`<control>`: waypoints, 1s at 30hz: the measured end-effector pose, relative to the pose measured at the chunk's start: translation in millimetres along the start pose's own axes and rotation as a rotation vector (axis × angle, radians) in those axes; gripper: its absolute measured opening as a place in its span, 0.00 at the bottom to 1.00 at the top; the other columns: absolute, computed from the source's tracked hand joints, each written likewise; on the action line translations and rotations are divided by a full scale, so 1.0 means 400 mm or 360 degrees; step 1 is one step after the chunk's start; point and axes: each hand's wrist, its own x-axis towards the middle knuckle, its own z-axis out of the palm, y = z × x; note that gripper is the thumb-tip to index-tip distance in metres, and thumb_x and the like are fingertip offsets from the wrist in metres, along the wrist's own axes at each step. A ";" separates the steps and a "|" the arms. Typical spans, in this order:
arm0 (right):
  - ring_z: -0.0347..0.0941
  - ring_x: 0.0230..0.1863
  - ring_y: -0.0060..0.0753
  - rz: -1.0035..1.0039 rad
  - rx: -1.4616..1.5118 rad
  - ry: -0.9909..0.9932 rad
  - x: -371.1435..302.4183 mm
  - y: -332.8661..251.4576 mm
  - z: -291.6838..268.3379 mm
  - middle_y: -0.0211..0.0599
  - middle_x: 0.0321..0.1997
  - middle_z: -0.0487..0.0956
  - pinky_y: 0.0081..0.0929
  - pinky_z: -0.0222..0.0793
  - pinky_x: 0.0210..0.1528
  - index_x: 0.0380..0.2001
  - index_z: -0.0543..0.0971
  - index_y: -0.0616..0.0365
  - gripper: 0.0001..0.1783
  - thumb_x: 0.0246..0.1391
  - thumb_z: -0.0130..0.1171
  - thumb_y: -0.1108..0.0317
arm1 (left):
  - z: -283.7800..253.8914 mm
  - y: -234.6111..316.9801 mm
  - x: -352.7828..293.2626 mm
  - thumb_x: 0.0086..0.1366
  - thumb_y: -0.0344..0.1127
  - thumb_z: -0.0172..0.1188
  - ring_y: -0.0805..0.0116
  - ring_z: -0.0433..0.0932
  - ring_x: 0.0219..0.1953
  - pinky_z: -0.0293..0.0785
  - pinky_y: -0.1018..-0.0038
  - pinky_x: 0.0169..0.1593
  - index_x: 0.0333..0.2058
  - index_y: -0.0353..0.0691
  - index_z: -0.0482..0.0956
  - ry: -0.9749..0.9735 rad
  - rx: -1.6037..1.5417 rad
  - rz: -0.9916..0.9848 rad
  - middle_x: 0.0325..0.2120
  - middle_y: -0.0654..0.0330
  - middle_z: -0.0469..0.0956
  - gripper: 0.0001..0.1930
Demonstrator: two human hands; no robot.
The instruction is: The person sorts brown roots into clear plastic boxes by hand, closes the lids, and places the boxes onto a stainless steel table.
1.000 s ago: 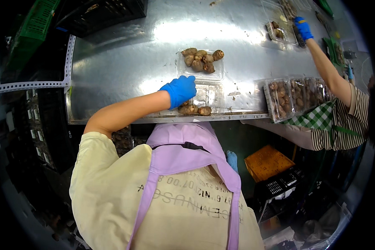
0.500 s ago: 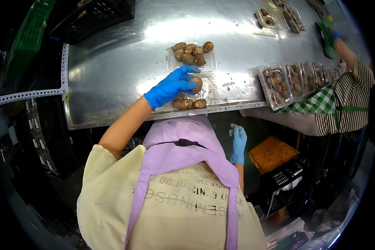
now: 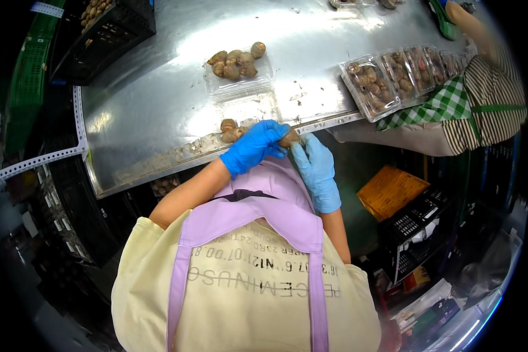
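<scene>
My left hand [image 3: 256, 148], in a dark blue glove, closes its fingers on a brown taro [image 3: 288, 138] just over the table's front edge. From the other side my right hand [image 3: 317, 170], in a lighter blue glove, pinches the same taro. Beyond them lies an open clear plastic clamshell [image 3: 240, 88], with several taros [image 3: 232, 66] heaped in its far half. Two or more other taros [image 3: 230, 132] lie at its near half, beside my left hand, which partly hides that area.
Filled clear packs [image 3: 372, 88] stand in a row along the right front edge of the metal table [image 3: 158, 76]. A co-worker in a striped top [image 3: 493, 97] is at the right. A black crate [image 3: 108, 44] of taros sits at the far left. An orange-brown board [image 3: 391, 192] is low on the right.
My left hand has drawn a taro back from the clamshell to the table edge. My right hand has come up from beside the apron to meet it. The view has shifted.
</scene>
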 end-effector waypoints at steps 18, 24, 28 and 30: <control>0.63 0.23 0.18 0.0367 0.1601 0.0065 -0.060 0.100 0.006 0.27 0.23 0.68 0.17 0.62 0.28 0.28 0.69 0.57 0.12 0.62 0.46 0.61 | 0.019 -0.033 0.028 0.63 0.40 0.55 0.67 0.77 0.39 0.77 0.72 0.41 0.47 0.36 0.73 -0.0305 -0.0607 -0.0141 0.41 0.56 0.76 0.17; 0.67 0.32 0.20 0.0335 0.1247 0.0285 -0.042 0.097 0.023 0.31 0.32 0.72 0.20 0.66 0.35 0.37 0.70 0.59 0.14 0.63 0.44 0.58 | 0.033 0.021 0.014 0.56 0.29 0.59 0.66 0.73 0.48 0.71 0.72 0.53 0.51 0.35 0.70 -0.0399 -0.0307 0.0184 0.48 0.56 0.72 0.23; 0.67 0.36 0.22 0.0307 0.1443 0.0216 -0.034 0.085 0.032 0.34 0.37 0.74 0.23 0.66 0.37 0.43 0.69 0.61 0.18 0.63 0.43 0.55 | 0.031 0.052 0.002 0.55 0.24 0.59 0.68 0.69 0.53 0.66 0.73 0.58 0.52 0.34 0.69 -0.0383 0.0192 0.0162 0.50 0.57 0.71 0.24; 0.67 0.36 0.23 0.0336 0.1241 0.0182 -0.024 0.076 0.042 0.34 0.36 0.73 0.23 0.66 0.37 0.42 0.70 0.61 0.20 0.63 0.43 0.53 | 0.021 0.040 0.005 0.55 0.23 0.58 0.68 0.69 0.53 0.66 0.73 0.58 0.53 0.34 0.69 -0.0452 0.0215 0.0171 0.51 0.57 0.70 0.24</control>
